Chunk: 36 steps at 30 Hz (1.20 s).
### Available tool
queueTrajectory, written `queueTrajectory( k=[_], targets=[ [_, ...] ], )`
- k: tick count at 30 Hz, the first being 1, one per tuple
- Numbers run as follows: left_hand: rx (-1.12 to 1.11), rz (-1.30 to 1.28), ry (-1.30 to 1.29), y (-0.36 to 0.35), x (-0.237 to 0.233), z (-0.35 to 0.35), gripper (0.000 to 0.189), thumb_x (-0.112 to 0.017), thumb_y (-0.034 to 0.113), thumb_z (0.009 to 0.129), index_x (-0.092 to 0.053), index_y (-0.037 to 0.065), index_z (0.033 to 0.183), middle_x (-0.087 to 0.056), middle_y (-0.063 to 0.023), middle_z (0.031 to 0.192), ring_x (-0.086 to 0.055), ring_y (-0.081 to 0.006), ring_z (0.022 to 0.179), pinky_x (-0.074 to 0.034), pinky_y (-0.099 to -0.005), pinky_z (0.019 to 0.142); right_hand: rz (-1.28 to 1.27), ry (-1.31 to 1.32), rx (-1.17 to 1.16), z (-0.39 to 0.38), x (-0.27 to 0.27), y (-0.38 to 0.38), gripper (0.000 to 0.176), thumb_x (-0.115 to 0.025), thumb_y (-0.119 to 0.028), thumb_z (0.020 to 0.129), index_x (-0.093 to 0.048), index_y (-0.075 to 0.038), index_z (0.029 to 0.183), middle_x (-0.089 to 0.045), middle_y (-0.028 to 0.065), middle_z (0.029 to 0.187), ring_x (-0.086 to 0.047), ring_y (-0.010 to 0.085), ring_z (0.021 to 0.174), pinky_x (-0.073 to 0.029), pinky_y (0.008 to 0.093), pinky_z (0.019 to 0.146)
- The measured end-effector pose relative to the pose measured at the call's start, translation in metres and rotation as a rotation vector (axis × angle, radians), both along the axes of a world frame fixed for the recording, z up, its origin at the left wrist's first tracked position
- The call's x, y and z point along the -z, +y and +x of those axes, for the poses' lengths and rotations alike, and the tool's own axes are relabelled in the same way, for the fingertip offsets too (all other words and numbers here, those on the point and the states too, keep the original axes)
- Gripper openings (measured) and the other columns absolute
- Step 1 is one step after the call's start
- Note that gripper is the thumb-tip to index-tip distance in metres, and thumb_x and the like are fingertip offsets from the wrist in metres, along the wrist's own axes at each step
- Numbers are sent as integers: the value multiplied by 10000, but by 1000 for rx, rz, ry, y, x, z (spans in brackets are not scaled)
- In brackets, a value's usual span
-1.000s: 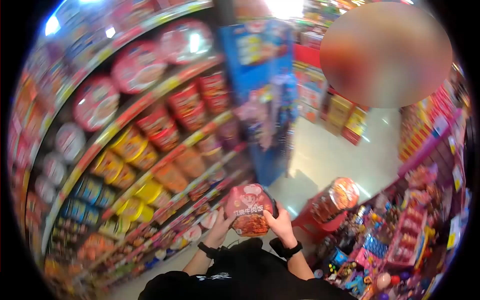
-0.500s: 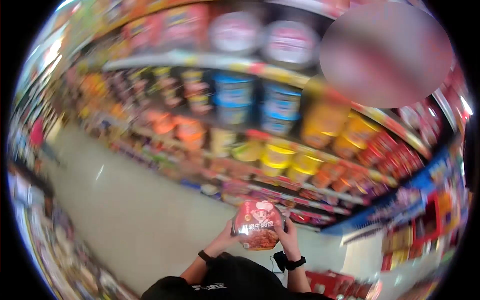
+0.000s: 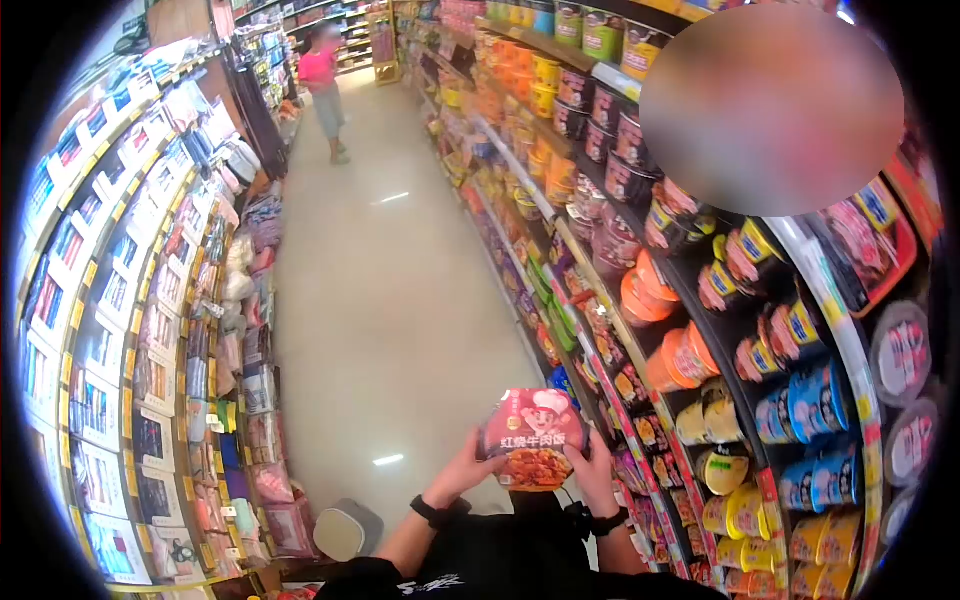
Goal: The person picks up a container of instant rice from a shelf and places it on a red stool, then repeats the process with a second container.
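Note:
A red instant beef rice tub [image 3: 533, 440] with a cartoon chef on its lid is held in front of my body, at the lower middle of the view. My left hand [image 3: 466, 470] grips its left side, thumb on the front. On the other side, my right hand [image 3: 592, 468] closes round the right edge. Both wrists wear dark bands. The fingers behind the tub are hidden.
Shelves of instant noodle tubs [image 3: 690, 350] run along the right. Packaged textiles fill the left shelves [image 3: 130, 380]. Between them lies a pale aisle floor [image 3: 370, 280], with a bin [image 3: 347, 530] at lower left. A person in pink [image 3: 322, 90] stands far down the aisle.
My view has swung left, from facing the noodle shelves to looking down the aisle. The rice tub stays in both hands, slightly further right and higher in the view.

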<state>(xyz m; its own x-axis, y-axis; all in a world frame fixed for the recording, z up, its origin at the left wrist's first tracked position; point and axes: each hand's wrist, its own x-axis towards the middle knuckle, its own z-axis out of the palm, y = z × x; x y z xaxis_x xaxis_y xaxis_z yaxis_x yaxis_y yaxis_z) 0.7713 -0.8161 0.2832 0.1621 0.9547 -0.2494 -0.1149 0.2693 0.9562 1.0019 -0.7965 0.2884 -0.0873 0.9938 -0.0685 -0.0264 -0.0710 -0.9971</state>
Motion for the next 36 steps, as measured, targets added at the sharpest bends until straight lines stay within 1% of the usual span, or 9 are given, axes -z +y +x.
queueTrajectory(
  k=[8,11,12,14,19,24,27,31,36],
  targets=[
    [-233,12,72,121,10,-46,530,-627,79,825,-358,14,1278,-527,-97,1155,-523,-164,1038,-452,-315,885,91,-50,-112,-60,37,154,365,-619,-94,813,-510,8,1146,-593,61,1015,-549,115,921,-438,254,815],
    [-206,-31,110,155,-9,-60,552,-633,83,822,-354,12,1293,-525,-97,1166,-508,-163,1051,-437,-315,896,-70,-40,-86,-71,-25,191,347,-617,-97,810,-518,3,1128,-597,56,980,-551,113,894,-449,249,788],
    [-197,9,125,179,-19,-62,554,-637,77,818,-358,9,1291,-528,-93,1163,-507,-163,1050,-437,-316,892,66,53,-67,-78,-15,208,341,-619,-106,827,-516,16,1128,-590,54,1001,-541,123,899,-436,267,806],
    [-148,-60,128,210,-18,-70,546,-635,56,811,-366,10,1283,-533,-92,1154,-513,-164,1040,-446,-307,866,33,3,-34,-80,-5,227,341,-630,-120,824,-516,20,1114,-586,50,988,-536,118,885,-437,263,786],
    [88,-52,35,282,-13,-69,538,-605,19,819,-355,22,1295,-525,-83,1156,-506,-157,1047,-434,-299,882,33,-120,228,-73,-10,245,333,-642,-132,822,-512,22,1086,-567,34,963,-509,83,876,-435,243,757],
    [453,-76,-20,350,-15,-64,533,-588,0,825,-343,26,1297,-511,-69,1166,-494,-152,1062,-417,-294,905,47,47,578,-93,-7,232,315,-593,-114,854,-512,-2,1137,-577,35,932,-504,83,844,-437,249,729],
    [672,47,-102,372,-19,-55,529,-582,8,829,-344,37,1300,-508,-63,1167,-492,-149,1068,-430,-290,880,-94,-1,748,-109,-5,209,399,-570,-46,855,-458,18,1233,-554,55,1117,-508,121,1009,-419,267,875],
    [933,158,44,378,-16,-45,473,-593,55,838,-380,24,1258,-560,-88,1101,-544,-145,980,-463,-286,807,-50,42,1084,-151,-11,178,407,-552,-55,865,-435,39,1244,-547,76,1145,-497,134,1043,-403,280,906],
    [1256,166,-40,342,-16,-29,464,-611,113,840,-390,11,1235,-591,-102,1045,-573,-139,898,-474,-275,752,-131,12,1447,-210,-19,111,379,-558,-101,870,-458,48,1204,-557,77,1113,-499,127,1026,-403,279,898]
  ],
)
